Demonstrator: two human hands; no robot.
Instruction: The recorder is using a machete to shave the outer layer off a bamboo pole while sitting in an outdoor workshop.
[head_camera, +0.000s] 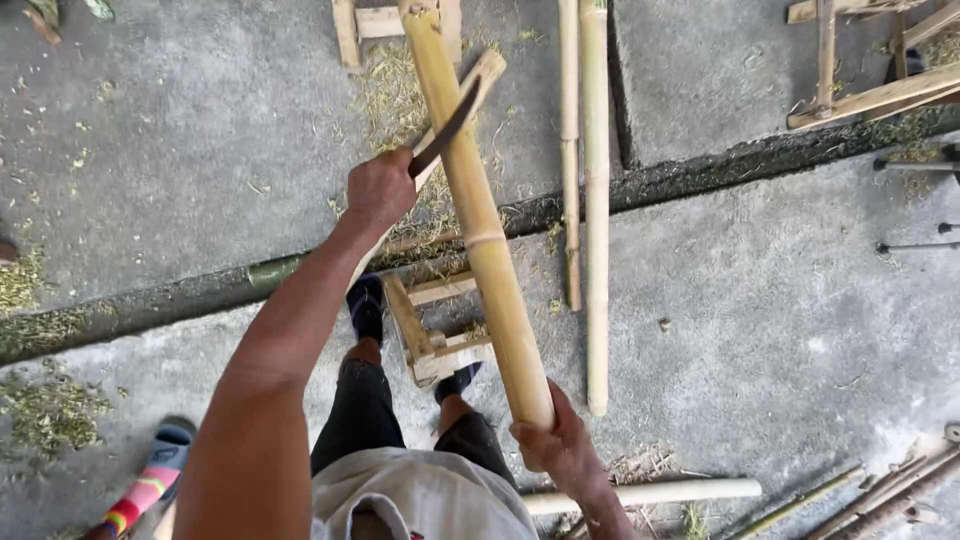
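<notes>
Both hands are busy. I see my left hand (379, 187) wrapped tight around a knife (447, 128), its blade touching the bamboo pole (478, 215). My right hand (556, 445) grips the pole's near end. Two thin poles (583, 160) lie just past my right hand on the ground (780, 320).

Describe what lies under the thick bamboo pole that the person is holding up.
Under the thick bamboo pole: a small wooden frame, green shavings and the concrete floor. The pole hides part of the frame and the floor directly beneath.
</notes>
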